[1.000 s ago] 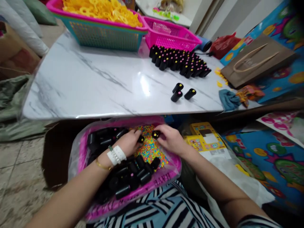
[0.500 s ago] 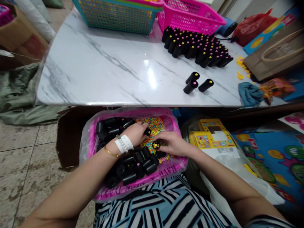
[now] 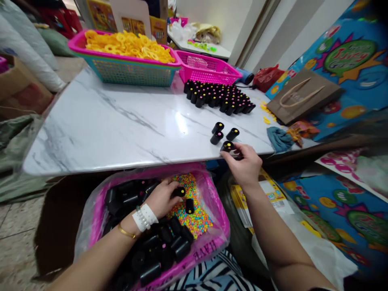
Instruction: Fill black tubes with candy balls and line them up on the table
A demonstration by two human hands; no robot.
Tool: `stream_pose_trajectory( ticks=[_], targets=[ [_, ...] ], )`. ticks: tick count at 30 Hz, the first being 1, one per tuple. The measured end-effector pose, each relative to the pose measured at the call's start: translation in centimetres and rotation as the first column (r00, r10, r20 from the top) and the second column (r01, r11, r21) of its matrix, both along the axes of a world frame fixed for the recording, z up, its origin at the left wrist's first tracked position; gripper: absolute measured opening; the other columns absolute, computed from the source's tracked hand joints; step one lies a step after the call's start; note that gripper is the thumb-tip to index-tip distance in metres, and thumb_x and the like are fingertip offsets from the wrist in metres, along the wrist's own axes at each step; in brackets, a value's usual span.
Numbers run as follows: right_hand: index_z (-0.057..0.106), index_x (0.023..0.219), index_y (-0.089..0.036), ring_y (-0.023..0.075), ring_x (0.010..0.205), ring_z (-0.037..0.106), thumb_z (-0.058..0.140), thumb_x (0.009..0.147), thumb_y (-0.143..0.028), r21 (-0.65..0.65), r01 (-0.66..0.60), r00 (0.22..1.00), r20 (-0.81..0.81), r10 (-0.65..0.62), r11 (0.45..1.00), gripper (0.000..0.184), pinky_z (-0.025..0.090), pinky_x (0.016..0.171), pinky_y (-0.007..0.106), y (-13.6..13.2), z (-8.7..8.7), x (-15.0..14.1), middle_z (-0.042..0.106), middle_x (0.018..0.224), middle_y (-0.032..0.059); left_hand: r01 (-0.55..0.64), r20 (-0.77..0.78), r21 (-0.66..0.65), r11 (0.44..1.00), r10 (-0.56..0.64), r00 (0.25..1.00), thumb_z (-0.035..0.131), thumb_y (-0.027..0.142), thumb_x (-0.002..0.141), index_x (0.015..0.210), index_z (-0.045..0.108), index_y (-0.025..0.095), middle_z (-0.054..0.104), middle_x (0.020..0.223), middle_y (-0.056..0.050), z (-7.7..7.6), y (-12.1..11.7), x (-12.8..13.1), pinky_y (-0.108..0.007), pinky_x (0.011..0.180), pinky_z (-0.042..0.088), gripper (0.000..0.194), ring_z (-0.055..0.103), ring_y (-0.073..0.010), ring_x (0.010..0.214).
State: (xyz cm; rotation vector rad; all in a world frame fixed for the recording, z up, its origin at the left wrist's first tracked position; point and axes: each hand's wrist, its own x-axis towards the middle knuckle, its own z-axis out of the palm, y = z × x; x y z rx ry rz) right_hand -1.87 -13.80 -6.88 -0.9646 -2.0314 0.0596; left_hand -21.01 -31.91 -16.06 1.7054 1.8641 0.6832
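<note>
My right hand is at the near edge of the marble table, closed on a black tube with a yellow cap, right beside three more such tubes. My left hand stays down in the pink basket on my lap, fingers closed on another black tube. The basket holds several loose black tubes and a heap of small coloured candy beads. One tube lies on the beads.
A block of standing black tubes fills the table's far right. Behind it are a teal basket of yellow rings and an empty pink basket. A brown paper bag, blue cloth and yellow boxes lie to the right.
My right hand has risen from the basket to the table edge with a black tube. The left hand has stayed in the basket, holding its tube. The view has tilted upward.
</note>
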Motion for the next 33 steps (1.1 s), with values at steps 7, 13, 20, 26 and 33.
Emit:
stream_pose_trajectory(
  ticks=[7,13,20,26,33],
  targets=[
    [0.068,0.081,-0.019,0.0211,0.077,0.059,0.068,0.082,-0.038,0.116,0.01,0.998,0.065,-0.018,0.993,0.019,0.047,0.079,0.037,-0.9,-0.4,-0.5,0.067,0.077,0.0048,-0.066,0.064,0.041,0.997,0.064,0.996,0.071,0.022,0.077,0.108,0.067,0.015,0.063,0.095,-0.009,0.2,0.2,0.0,-0.032,0.079,0.049,0.031,0.061,-0.0206,0.085],
    [0.061,0.12,-0.02,0.0193,0.099,0.065,0.067,0.083,-0.025,-0.447,-0.47,0.808,0.129,0.575,0.761,0.038,0.052,0.089,0.033,-8.4,-4.5,-1.0,0.069,0.112,0.0069,-0.035,0.169,0.058,0.998,0.024,0.985,0.073,0.019,0.074,0.103,0.071,0.016,0.07,0.089,-0.006,0.2,0.3,0.2,-0.027,0.075,0.048,0.029,0.064,-0.0183,0.08],
    [0.062,0.115,-0.018,0.018,0.091,0.066,0.062,0.081,-0.018,-0.562,-0.51,0.697,0.175,0.696,0.651,0.034,0.053,0.081,0.031,-7.1,-7.4,-2.5,0.07,0.105,0.0076,-0.073,0.276,0.037,0.997,0.06,0.959,0.058,0.011,0.076,0.104,0.07,0.016,0.074,0.087,-0.003,-0.3,0.4,0.6,-0.024,0.072,0.049,0.031,0.068,-0.0172,0.08],
    [0.059,0.107,-0.015,0.0189,0.088,0.061,0.063,0.077,-0.014,-0.619,-0.507,0.49,0.365,0.792,0.6,0.03,0.048,0.079,0.03,-6.1,-7.8,-3.8,0.067,0.098,0.0071,-0.022,0.141,-0.006,1.0,0.022,0.99,0.043,0.004,0.078,0.098,0.071,0.016,0.074,0.087,-0.005,-0.7,0.1,0.3,-0.028,0.08,0.052,0.037,0.068,-0.0189,0.082],
    [0.061,0.098,-0.013,0.0263,0.096,0.052,0.049,0.09,-0.014,-0.418,-0.522,0.255,0.755,0.604,0.743,0.015,0.045,0.082,0.038,-7.3,-8.3,-4.6,0.062,0.097,0.0148,-0.291,0.028,0.131,0.948,0.29,0.957,0.044,0.0,0.074,0.126,0.057,0.004,0.061,0.123,-0.017,-0.7,0.3,0.3,-0.034,0.105,0.043,0.054,0.058,-0.0235,0.114]
  ],
)
